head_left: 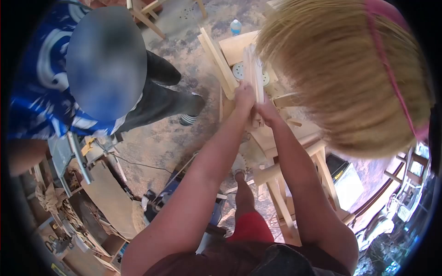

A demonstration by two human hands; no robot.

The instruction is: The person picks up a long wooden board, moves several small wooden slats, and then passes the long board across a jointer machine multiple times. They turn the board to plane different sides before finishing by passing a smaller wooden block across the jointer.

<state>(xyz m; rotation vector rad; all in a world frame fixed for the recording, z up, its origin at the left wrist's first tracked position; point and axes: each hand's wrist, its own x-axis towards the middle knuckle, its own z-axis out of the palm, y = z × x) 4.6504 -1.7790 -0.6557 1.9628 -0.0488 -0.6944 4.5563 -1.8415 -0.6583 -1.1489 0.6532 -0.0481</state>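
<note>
Both my arms reach forward to a bundle of pale wooden strips [252, 62], which points away from me above a wooden piece of furniture. My left hand [245, 95] is closed around the near part of the bundle on its left side. A little nearer, my right hand [267, 112] grips its right side. The ends of the strips show just below the hands. Round perforated discs [238, 70] lie beside the bundle, partly covered by it. A pale wooden frame piece [218, 62] stands to the left of the strips.
A person in blue patterned clothing [34, 92] stands at the left. A large mass of straw-coloured strands with a pink band [304, 78] blocks the upper right. A small bottle [235, 27] stands beyond. Wooden offcuts [108, 198] and a cable [133, 162] lie lower left.
</note>
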